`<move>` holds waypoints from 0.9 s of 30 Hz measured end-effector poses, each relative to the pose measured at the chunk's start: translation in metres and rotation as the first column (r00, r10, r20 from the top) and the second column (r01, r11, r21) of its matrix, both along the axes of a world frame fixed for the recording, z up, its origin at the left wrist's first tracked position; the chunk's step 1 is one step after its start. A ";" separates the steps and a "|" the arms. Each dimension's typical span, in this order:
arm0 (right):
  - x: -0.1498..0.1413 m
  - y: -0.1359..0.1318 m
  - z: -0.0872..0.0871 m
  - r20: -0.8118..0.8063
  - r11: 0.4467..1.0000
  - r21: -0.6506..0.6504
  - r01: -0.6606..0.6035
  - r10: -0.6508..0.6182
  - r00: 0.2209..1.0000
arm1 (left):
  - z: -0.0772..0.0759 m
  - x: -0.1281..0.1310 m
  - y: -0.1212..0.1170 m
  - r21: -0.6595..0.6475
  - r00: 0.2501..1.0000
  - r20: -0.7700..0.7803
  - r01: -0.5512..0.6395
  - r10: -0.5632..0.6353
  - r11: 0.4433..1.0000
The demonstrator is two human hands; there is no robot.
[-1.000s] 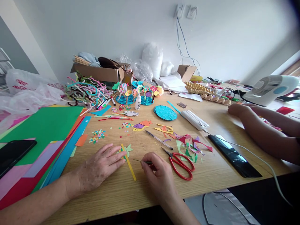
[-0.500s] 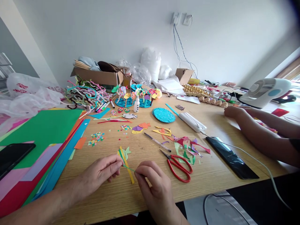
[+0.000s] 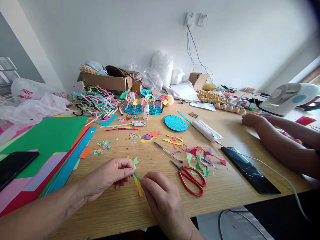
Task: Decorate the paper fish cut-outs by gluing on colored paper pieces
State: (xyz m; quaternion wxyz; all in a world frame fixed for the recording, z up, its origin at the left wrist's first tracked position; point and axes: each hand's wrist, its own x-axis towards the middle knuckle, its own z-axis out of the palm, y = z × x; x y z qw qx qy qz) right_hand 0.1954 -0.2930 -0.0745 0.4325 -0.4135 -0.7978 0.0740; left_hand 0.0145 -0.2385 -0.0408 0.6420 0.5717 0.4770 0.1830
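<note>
A narrow green paper strip [image 3: 136, 177] is stretched between my two hands, pinched at both ends. My left hand [image 3: 119, 172] grips its upper left end between thumb and fingers. At the lower right end, my right hand [image 3: 160, 190] has its thumb and forefinger pressed together. Beneath the strip a yellow paper strip [image 3: 139, 190] lies on the table, partly covered by my left hand. A pale green paper fish [image 3: 135, 163] shows just behind my left fingertips. To the right of my right hand lie red-handled scissors [image 3: 192, 180], blades pointing away to the left.
Coloured paper sheets [image 3: 50, 140] and a phone [image 3: 17, 163] lie left. A pen [image 3: 168, 151], paper scraps [image 3: 203, 158], a blue disc [image 3: 175, 122] and a glue bottle [image 3: 146, 111] stand or lie beyond my hands. Another person's arm [image 3: 277, 140] rests at right, near a dark tablet-like slab [image 3: 250, 170].
My left hand has moved slightly right and up, and the green strip now slants more steeply with its flat side showing. My right hand stays nearly in place.
</note>
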 end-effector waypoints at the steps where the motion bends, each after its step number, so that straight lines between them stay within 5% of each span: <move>1: 0.001 0.001 0.000 0.009 1.000 0.010 -0.006 0.006 1.000 | 0.001 0.001 0.003 0.023 1.000 0.000 0.006 -0.006 1.000; 13: 0.005 0.024 0.007 0.306 0.998 0.035 -0.051 0.038 0.951 | 0.005 0.004 0.039 0.271 0.989 -0.147 0.052 -0.012 0.961; 21: -0.001 0.040 -0.002 0.611 0.992 -0.038 -0.120 0.118 0.783 | -0.018 -0.005 0.062 0.510 0.913 -0.406 0.248 -0.023 0.823; 27: -0.003 0.046 -0.009 0.629 0.993 -0.014 -0.121 0.103 0.770 | -0.037 -0.011 0.070 0.653 0.921 -0.389 0.260 0.020 0.712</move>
